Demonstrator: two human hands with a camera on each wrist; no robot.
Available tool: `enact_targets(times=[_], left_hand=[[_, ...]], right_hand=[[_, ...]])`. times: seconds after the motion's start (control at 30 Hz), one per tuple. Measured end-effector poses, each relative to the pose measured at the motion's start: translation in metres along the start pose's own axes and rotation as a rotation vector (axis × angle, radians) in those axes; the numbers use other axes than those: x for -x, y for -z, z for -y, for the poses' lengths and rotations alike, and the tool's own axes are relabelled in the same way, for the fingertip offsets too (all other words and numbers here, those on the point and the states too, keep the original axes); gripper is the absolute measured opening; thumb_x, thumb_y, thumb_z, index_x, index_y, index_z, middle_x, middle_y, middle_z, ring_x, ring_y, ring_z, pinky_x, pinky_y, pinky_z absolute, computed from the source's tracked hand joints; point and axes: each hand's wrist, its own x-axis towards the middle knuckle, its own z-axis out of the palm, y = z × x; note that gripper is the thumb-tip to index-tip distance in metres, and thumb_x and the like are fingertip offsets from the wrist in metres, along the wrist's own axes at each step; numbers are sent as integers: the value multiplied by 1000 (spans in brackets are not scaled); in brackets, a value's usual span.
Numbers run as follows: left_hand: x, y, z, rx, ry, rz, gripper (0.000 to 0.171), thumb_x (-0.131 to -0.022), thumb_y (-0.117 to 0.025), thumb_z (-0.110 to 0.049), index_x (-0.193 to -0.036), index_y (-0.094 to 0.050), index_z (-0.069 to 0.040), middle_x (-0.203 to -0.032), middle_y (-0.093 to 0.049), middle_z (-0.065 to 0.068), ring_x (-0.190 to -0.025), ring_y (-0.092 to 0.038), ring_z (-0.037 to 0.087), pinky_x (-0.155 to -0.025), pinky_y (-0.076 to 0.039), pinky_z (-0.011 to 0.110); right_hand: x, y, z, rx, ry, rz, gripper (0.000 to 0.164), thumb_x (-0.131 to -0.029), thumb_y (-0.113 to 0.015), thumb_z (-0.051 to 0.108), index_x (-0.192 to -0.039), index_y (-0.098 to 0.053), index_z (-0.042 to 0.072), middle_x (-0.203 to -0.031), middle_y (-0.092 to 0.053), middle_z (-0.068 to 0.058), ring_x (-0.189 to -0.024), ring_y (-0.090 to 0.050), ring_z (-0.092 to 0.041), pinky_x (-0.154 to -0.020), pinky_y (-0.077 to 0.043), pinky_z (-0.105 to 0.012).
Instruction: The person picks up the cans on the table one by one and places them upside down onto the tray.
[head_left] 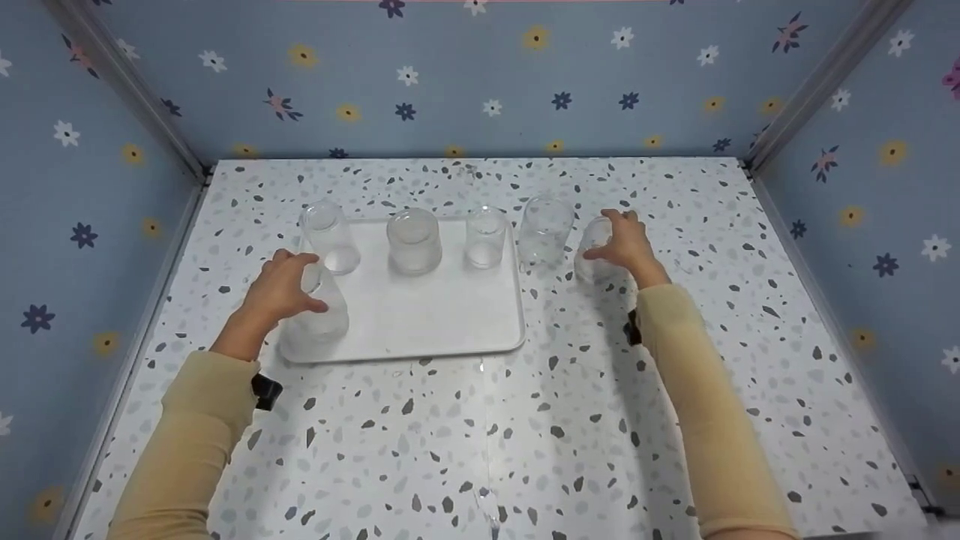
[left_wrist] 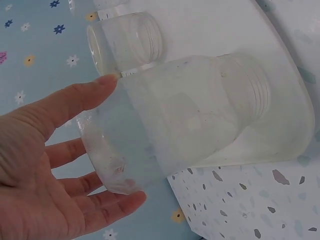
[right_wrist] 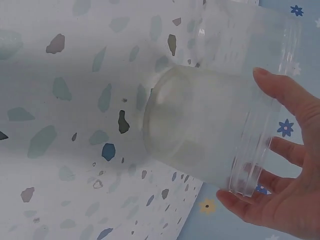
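My left hand (head_left: 281,289) grips a clear jar (left_wrist: 185,110) around its base, thumb on one side and fingers on the other. That jar is upside down, its threaded neck at the left front corner of the white tray (head_left: 435,315). Over on the right, my right hand (head_left: 626,244) holds another clear jar (right_wrist: 205,125) by its threaded rim. This one is upright, its bottom low at the speckled table (head_left: 450,435) to the right of the tray.
Along the tray's back stand a tall clear jar (head_left: 330,238), a wide jar (head_left: 415,244) and a smaller jar (head_left: 486,240). Between the tray and my right hand is one more clear jar (head_left: 546,231). Flowered blue panels (head_left: 465,82) wall the table at the back and sides.
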Motion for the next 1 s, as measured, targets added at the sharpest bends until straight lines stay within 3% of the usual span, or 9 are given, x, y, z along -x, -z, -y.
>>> enact_targets(times=[0.27,0.73,1.0], left_hand=[[0,1,0,-20,-1,9,78,-67,-76,-9,-130,-34,8,-120,-30,33,-107,-33,46,-86,-33,58],[2,2,-1,-64,-20,10,84,-62,-78,-10,-130,-33,9,-118,-33,34,-106,-34,46,-86,-34,57],[3,6,-7,-88,-26,21,93,-63,-79,-17,-134,-25,7,-124,-29,35,-110,-30,50,-89,-24,62]], right_hand=[[10,8,8,-8,8,-40,84,-69,-76,24,-137,-30,5,-129,-27,-27,-117,-29,-42,-91,-34,-51],[29,18,13,-97,59,-107,81,-70,-75,26,-136,-32,5,-130,-28,-25,-120,-28,-39,-95,-29,-51],[39,21,15,-137,113,-162,81,-70,-76,26,-135,-33,3,-127,-32,-24,-117,-33,-37,-95,-30,-49]])
